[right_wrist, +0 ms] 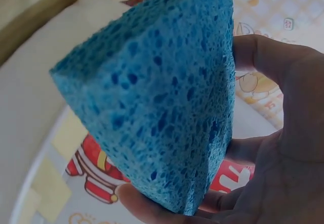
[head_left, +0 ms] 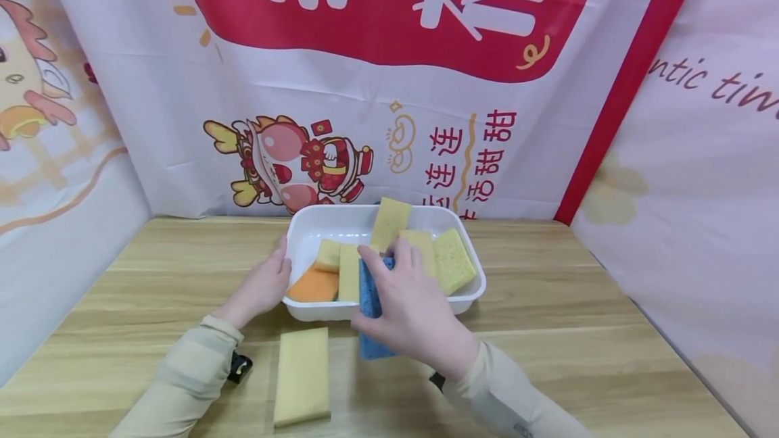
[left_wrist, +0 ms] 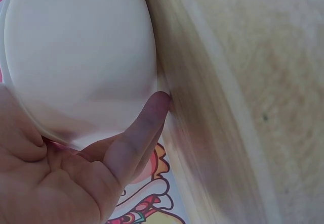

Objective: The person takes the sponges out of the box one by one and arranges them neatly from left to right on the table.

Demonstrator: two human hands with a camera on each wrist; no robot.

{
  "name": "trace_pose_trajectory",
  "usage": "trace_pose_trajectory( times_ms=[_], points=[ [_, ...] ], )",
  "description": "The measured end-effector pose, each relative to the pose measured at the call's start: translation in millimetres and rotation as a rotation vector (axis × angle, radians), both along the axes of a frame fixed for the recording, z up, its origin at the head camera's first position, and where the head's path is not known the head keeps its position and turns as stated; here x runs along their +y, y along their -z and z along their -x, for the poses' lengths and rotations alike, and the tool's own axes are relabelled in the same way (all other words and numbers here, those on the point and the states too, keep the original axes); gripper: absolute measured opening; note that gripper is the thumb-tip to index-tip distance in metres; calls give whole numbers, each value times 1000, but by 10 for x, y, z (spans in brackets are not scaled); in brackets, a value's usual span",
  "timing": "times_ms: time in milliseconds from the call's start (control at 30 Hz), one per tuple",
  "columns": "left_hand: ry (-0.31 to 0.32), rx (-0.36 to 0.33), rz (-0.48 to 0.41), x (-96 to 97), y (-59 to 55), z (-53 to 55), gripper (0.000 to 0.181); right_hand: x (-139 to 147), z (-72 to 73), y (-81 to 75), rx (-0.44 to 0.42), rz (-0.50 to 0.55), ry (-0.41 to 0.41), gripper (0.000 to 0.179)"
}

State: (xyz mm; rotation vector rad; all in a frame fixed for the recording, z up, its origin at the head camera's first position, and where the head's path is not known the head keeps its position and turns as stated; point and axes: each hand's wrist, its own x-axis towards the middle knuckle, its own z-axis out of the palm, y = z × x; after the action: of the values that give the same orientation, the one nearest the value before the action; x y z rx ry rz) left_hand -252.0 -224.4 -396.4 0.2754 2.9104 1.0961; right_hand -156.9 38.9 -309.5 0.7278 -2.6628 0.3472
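Within your right hand (head_left: 415, 303), between half-bent fingers and thumb, you gripped the blue sponge (right_wrist: 152, 100), its long axis running away from you; the tub (head_left: 328, 313) lay beyond those fingertips. Farther off, your left hand (head_left: 264, 287) touched the tub's left end, fingers nearly straight.
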Motion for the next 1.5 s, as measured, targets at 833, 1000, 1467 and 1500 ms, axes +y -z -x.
trace_pose_trajectory(
  times_ms=[833,1000,1467,1500],
  points=[
    [-7,-28,-8,35,-15,12,59,-171,-126,306,-337,-92,-142,74],
    [-6,-28,-11,22,2,14,59,-186,-117,368,-339,-112,-150,73],
    [-10,-23,-5,28,-2,19,59,-287,-131,581,-343,-157,-127,69],
    [-9,-20,-5,28,0,19,59,-287,-134,595,-335,-152,-124,69]
  ],
)
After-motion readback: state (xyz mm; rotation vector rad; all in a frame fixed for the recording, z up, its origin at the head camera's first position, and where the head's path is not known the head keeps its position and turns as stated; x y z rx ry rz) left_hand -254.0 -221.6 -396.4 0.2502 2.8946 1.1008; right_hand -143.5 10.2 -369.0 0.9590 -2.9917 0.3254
